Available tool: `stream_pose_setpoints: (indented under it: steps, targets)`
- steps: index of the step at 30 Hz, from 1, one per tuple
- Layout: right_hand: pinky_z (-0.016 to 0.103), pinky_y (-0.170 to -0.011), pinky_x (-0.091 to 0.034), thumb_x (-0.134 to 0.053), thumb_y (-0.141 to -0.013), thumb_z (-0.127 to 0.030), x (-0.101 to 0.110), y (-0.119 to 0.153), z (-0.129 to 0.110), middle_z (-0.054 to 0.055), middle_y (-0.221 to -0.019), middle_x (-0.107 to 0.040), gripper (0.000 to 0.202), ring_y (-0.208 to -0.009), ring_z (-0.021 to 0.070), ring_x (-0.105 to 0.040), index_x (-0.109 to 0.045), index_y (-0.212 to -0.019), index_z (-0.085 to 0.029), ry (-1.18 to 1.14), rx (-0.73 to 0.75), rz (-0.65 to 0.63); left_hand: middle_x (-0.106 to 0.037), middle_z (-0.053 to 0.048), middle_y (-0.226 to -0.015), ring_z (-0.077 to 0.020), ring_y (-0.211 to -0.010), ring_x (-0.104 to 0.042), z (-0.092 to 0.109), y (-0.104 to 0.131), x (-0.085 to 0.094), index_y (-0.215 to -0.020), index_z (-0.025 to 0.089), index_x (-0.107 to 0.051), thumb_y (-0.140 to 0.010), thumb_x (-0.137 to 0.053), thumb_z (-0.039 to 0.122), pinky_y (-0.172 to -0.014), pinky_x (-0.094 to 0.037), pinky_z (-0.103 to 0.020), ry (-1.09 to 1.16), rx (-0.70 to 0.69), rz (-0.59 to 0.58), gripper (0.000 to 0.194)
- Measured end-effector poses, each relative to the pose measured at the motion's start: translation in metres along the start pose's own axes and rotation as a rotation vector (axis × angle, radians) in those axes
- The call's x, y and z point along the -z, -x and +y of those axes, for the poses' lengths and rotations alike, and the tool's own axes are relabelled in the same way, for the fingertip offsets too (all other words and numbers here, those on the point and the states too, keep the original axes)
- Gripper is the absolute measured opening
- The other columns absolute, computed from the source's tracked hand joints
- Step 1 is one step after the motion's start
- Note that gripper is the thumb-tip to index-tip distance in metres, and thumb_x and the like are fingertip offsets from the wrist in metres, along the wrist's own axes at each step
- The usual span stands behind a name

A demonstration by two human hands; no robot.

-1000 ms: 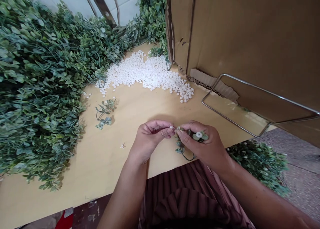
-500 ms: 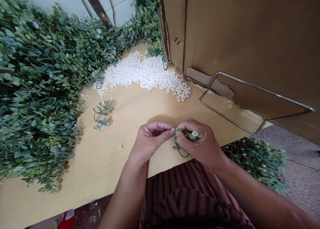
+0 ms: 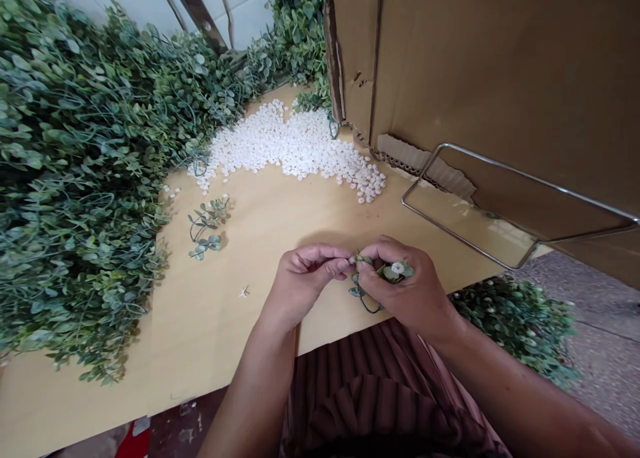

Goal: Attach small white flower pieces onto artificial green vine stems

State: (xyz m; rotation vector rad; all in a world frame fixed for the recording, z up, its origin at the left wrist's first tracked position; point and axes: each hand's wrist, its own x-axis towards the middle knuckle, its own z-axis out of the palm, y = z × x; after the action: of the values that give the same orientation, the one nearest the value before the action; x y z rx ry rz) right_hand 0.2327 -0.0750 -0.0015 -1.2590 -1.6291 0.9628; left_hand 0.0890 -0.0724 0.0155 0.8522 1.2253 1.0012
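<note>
My right hand is closed around an artificial leafy sprig, its green leaves and thin stem hanging below the fingers. A white flower sits on a leaf of the sprig, beside the right knuckles. My left hand pinches a small white flower between thumb and forefinger, against a tip of the sprig; the fingertips mostly hide it. Both hands meet above the front edge of the table. Farther back lies a heap of small white flowers.
A large pile of artificial greenery covers the left side. One loose sprig and a small white star-shaped piece lie on the table. At right stand a cardboard box and a bent metal wire frame. More greenery is lower right.
The view has shifted slightly. Both hands keep nearly the same pose, fingertips still together at the sprig's tip; the white bit at the left fingertips now sits closer to the sprig.
</note>
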Motion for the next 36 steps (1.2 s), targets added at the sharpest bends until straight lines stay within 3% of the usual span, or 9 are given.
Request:
stream_pose_setpoints:
  steps: [7,11,36]
  targets:
    - [0.023,-0.05,-0.038,-0.048,-0.07,-0.016,-0.001,0.0,0.0,0.0,-0.057,-0.049,0.011,-0.054,0.0109,-0.046,-0.052,-0.059,-0.017,-0.015,0.008,0.015,-0.066,0.001,-0.055,-0.0065,-0.051,-0.057,-0.003,-0.003,0.002,-0.063,0.016,-0.07,-0.054,-0.08,0.025,-0.054,-0.048,-0.018,0.034,-0.026,-0.033,0.016]
    - [0.023,-0.05,-0.039,-0.047,-0.07,-0.016,-0.001,0.001,0.0,0.0,-0.058,-0.05,0.013,-0.054,0.0111,-0.048,-0.052,-0.058,-0.017,-0.025,-0.004,0.004,-0.066,0.0,-0.055,-0.0077,-0.05,-0.056,-0.005,-0.003,0.001,-0.069,0.016,-0.072,-0.053,-0.081,0.026,-0.052,-0.047,-0.02,0.032,-0.009,-0.006,0.021]
    - [0.024,-0.053,-0.04,-0.05,-0.074,-0.009,-0.002,0.004,0.004,0.0,-0.059,-0.051,0.013,-0.057,0.0118,-0.05,-0.058,-0.066,-0.015,-0.054,0.128,0.072,-0.066,0.001,-0.057,-0.0065,-0.054,-0.055,-0.006,-0.003,-0.008,-0.059,0.016,-0.071,-0.049,-0.082,0.024,-0.057,-0.048,-0.019,0.065,-0.005,0.052,0.017]
